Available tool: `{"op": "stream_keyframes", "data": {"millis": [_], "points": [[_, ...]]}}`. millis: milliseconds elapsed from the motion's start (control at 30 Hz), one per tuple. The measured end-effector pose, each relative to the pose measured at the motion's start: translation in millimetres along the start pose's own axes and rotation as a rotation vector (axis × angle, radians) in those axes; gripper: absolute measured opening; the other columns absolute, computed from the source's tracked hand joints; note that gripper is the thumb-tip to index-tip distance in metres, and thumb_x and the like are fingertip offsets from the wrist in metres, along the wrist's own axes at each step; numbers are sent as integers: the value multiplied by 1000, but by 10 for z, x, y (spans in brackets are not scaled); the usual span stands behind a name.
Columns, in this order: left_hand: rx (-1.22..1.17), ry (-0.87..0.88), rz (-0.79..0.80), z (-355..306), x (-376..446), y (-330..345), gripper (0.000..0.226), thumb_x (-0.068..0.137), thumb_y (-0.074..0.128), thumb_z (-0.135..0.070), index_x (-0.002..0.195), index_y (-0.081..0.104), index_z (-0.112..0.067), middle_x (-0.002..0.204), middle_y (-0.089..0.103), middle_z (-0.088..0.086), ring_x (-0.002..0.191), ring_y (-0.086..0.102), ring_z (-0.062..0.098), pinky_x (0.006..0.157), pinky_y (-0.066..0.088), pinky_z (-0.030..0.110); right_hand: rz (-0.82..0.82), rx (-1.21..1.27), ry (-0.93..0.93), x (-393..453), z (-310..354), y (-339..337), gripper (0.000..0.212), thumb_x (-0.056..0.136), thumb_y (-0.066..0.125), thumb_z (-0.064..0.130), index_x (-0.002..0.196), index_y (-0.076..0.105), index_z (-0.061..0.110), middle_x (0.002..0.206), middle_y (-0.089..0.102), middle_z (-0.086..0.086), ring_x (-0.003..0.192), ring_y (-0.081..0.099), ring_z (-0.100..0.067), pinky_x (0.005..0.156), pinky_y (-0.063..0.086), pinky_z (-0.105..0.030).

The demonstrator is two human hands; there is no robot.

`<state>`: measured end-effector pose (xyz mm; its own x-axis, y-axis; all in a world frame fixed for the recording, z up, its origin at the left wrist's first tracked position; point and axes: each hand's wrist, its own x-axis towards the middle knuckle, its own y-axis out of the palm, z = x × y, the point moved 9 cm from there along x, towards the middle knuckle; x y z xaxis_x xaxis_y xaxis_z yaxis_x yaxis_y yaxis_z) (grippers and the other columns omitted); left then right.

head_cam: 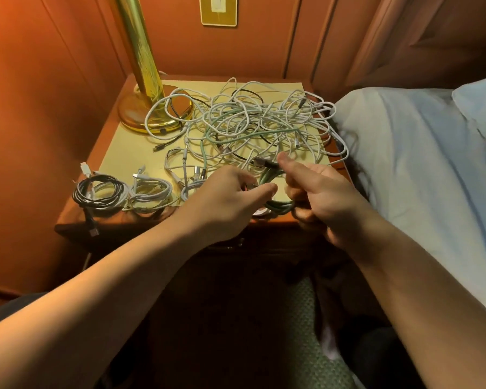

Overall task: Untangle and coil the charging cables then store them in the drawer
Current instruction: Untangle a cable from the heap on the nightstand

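A big tangle of white cables (264, 119) covers the middle and back of the nightstand (76, 211). A green cable (230, 136) runs through the tangle to the front edge, where its loops (275, 204) hang between my hands. My left hand (230, 200) pinches the green cable between thumb and fingers. My right hand (317, 192) grips the green loops with curled fingers, thumb raised. Two finished coils lie at the front left: a black-and-white coil (98, 192) and a white coil (149, 196). The drawer front below the tabletop is dark and mostly hidden by my arms.
A brass lamp (149, 108) stands at the back left of the nightstand, with white cable looped over its base. A bed with pale sheets (421, 169) butts against the right side. Wood-panelled wall behind, green carpet (314, 346) below.
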<state>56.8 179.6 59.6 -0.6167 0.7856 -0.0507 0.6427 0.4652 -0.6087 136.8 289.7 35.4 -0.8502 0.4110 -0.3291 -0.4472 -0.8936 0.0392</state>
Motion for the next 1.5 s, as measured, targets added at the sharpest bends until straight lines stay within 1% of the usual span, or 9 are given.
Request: {"op": "stream_keyframes", "data": {"millis": [267,500,633,733,933,1100,1167,1300,1500], "points": [[-277,98,34,-124,-160,-106,57,103,55,-38,80,56,13,56,36,10,48,30,20,46,22,38,-116,-123,-97,120,158,26,59,101,58,52,48,62,26,51,37,8,41,24,-11,40,21,-23],[-216,109,-46,-239,-211,-261,50,104,55,-31,72,60,7,49,39,3,46,34,17,46,24,42,-132,57,1,330,138,139,35,99,66,42,73,58,20,52,36,5,42,31,-11,43,22,-23],[-169,134,-99,-278,-257,-348,47,102,59,-27,65,58,1,57,52,23,49,41,30,52,32,48,-13,196,89,406,79,312,51,102,61,36,55,49,20,43,31,7,35,21,-9,43,12,-19],[-143,163,-143,-294,-302,-396,46,98,57,-33,66,58,0,60,53,21,54,46,30,53,33,47,42,233,134,441,69,405,73,104,55,34,36,37,17,36,22,11,29,14,-7,43,7,-17],[-103,198,-166,-314,-375,-435,46,99,60,-29,54,51,-22,47,47,-5,45,43,10,45,29,26,58,298,170,608,-57,457,42,89,74,35,62,44,27,56,30,4,86,-2,-25,78,0,-44],[45,270,-148,-384,-436,-407,39,100,61,-29,64,61,-14,51,51,1,49,48,18,45,31,32,122,300,181,647,-114,526,45,64,93,38,70,49,26,74,27,1,71,10,-20,80,1,-48],[-11,251,-136,-355,-398,-410,40,101,62,-27,64,60,-13,51,51,2,47,46,16,47,32,34,126,294,195,623,-107,500,44,75,86,41,64,47,25,65,30,1,72,5,-21,76,4,-42],[-46,245,-140,-301,-291,-439,42,100,63,-25,62,58,-8,52,50,8,46,40,17,47,30,36,97,282,157,563,-11,392,76,105,53,35,33,39,17,36,22,12,31,13,-6,39,8,-17],[36,242,-118,-328,-196,-345,43,101,62,-30,62,56,-14,53,51,4,47,43,16,49,32,36,66,222,138,566,5,301,74,106,53,41,36,48,17,38,26,12,30,16,-6,42,8,-20]]}}
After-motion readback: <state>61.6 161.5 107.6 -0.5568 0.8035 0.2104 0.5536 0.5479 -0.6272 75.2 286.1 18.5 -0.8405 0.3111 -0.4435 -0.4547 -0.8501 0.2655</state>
